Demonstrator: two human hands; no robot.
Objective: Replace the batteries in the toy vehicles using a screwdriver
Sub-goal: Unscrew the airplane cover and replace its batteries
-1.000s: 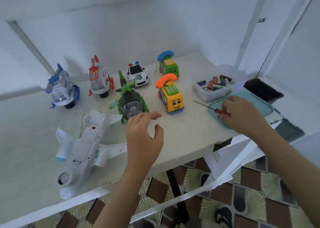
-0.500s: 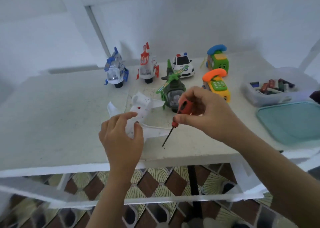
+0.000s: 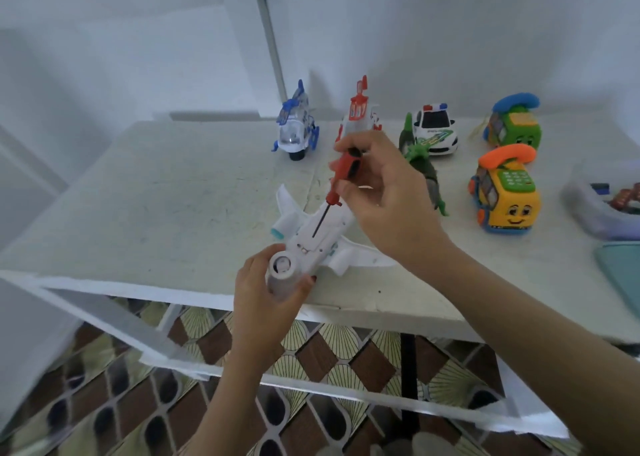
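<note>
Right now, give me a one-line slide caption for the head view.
Left hand grips the white toy plane; right hand holds the red screwdriver to its fuselage.

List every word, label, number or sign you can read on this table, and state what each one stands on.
Nothing here can be read with certainty.
police car: dark lettering on its front, too small and blurred to read.
yellow telephone toy: marks on the green keypad, too small to read.
batteries: labels blurred, unreadable.
white aeroplane: no lettering shows on the side turned up.
</note>
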